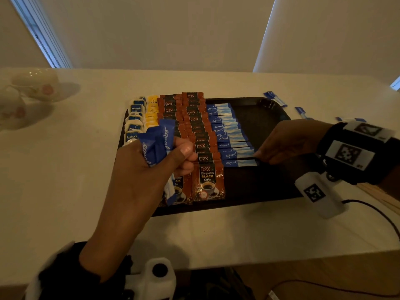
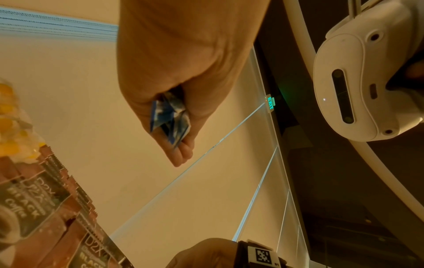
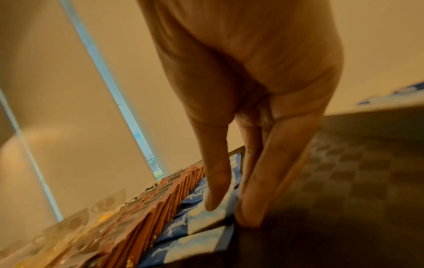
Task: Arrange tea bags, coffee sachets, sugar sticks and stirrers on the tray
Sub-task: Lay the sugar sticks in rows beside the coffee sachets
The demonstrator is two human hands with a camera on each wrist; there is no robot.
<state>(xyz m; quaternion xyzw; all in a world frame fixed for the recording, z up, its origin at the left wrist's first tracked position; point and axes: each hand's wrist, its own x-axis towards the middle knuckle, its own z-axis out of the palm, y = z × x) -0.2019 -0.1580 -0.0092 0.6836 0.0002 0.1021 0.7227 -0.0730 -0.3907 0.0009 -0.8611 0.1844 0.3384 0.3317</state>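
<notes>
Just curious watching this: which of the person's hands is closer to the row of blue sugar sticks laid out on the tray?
Right. The right hand touches the near end of the row of blue sugar sticks. The left hand hovers over the coffee sachets, holding a bunch of spare sticks.

The tray (image 1: 263, 118) looks like dark matt plastic, its floor pressed with a fine chequered texture. The coffee sachets (image 1: 208, 182) are brown foil-like film, glossy, with crimped ends. The sugar sticks (image 1: 229, 135) seem smooth printed paper, blue and white, faintly shiny; the bunch (image 1: 157, 142) in the left hand (image 1: 149, 172) is creased. The tea bags (image 1: 134, 126) sit in shiny wrappers. The worktop (image 1: 216, 234) is pale, smooth and matt. The cups (image 1: 32, 85) are glossy china. The wrist mount (image 1: 320, 198) is white matt plastic
</notes>
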